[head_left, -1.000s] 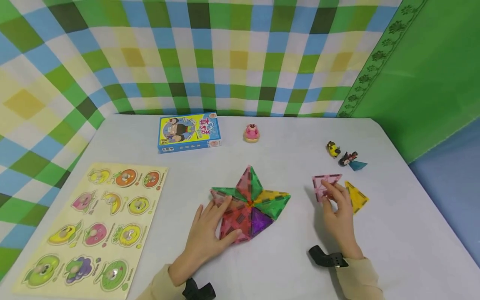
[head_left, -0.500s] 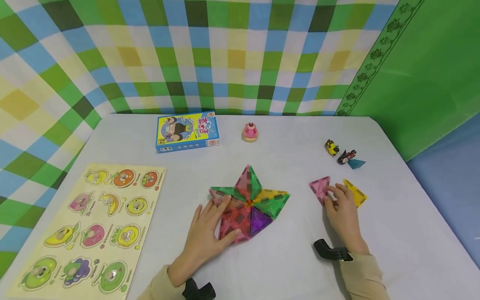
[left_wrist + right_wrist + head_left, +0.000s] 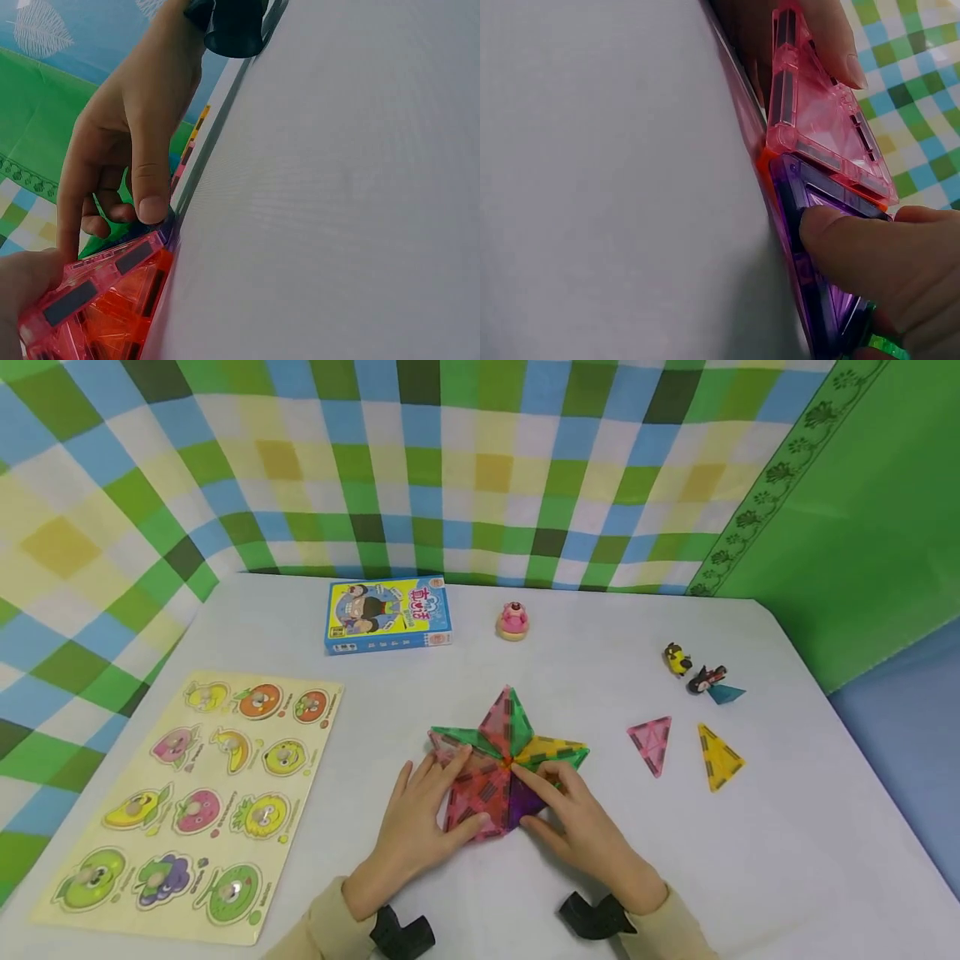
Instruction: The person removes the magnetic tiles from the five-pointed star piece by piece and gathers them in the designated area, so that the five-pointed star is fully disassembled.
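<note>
On the white table lies a star of translucent magnetic tiles [image 3: 480, 793] in red, pink, green, yellow and purple. My left hand [image 3: 423, 818] rests on its left side, fingers mostly straight, with the thumb by the lower edge of the red part. From the right, my right hand [image 3: 581, 827] pinches a purple triangular tile [image 3: 525, 802] between thumb and index finger; the index tip reaches the star's middle. The right wrist view has the thumb pressing the purple tile [image 3: 795, 202] beside a raised pink tile [image 3: 825, 120]. Some green and yellow tiles are partly covered.
A loose pink triangular tile [image 3: 652, 743] and a yellow one [image 3: 720, 758] lie at the right. Behind them are two small figurines [image 3: 677, 659] and a teal piece [image 3: 725, 694]. A fruit puzzle board [image 3: 273, 793], a card box [image 3: 387, 617] and a pink toy [image 3: 513, 622] stand around.
My right hand has let go of the pink triangle, which stays on the table at the right, and has moved left onto the purple tile. My left hand stays on the star.
</note>
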Available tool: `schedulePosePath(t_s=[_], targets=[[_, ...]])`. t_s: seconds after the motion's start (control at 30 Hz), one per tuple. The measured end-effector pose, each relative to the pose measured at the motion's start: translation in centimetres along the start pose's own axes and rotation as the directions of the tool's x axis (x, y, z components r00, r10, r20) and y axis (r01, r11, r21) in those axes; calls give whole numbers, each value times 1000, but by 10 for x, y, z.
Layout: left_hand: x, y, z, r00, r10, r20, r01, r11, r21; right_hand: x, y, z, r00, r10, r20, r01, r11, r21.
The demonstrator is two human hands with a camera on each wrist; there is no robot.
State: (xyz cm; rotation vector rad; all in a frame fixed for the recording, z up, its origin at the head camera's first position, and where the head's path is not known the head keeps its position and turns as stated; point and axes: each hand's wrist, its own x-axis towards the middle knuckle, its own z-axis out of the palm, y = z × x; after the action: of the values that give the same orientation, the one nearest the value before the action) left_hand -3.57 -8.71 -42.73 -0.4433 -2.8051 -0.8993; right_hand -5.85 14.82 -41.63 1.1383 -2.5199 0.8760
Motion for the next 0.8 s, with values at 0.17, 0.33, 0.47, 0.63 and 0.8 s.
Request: schedulePosePath(t_s=[0.17,0.33,0.47,0.63,0.8], targets=[[1,1,-2,1000,8,8,-8,1000,-1,0,-1,3,1000,3,1,-3,999,-35],[0,0,-4,1000,8,2,-8,1000,-1,4,-5,3,1000,-5,-8,4,994,-108],[1,0,-4,1000,14,0,-14,1000,0,7,-7,3,999,-14,-43,8,992,-123],[1,0,-3,1000,14,-2,-14,1000,-9,4,-1,-3,992,-100,-74,93,991,-92],[0,0,-1,1000,8,-3,-8,1000,-11,-4,15,-13,950,-158,-269,155,987,-31]])
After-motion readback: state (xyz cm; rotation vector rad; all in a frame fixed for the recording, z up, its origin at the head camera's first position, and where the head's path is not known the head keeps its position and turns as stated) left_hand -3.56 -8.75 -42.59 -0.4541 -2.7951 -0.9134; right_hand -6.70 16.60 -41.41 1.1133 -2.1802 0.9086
